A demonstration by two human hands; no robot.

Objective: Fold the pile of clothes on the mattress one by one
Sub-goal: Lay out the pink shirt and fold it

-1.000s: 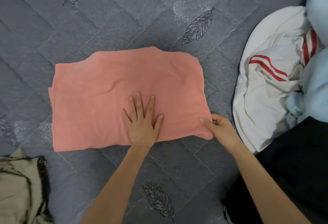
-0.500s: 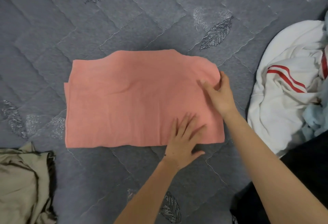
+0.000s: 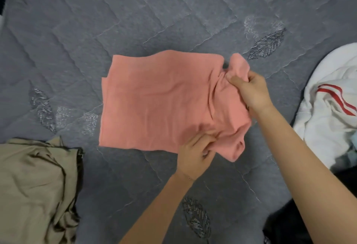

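A salmon-pink garment (image 3: 154, 100), folded into a rough rectangle, lies in the middle of the grey quilted mattress (image 3: 96, 21). My right hand (image 3: 251, 91) grips its far right corner, and the cloth bunches and lifts there. My left hand (image 3: 195, 156) pinches the near edge toward the right, where the fabric wrinkles. The garment's left part still lies flat.
A white garment with red stripes (image 3: 332, 108) is heaped at the right edge, with pale blue cloth just below it. A beige garment (image 3: 34, 189) lies at the lower left. Dark cloth (image 3: 282, 228) shows at the bottom right.
Both hands went from lying flat on the pink garment to gripping its right side. That right side is now bunched and lifted, where before it lay smooth.
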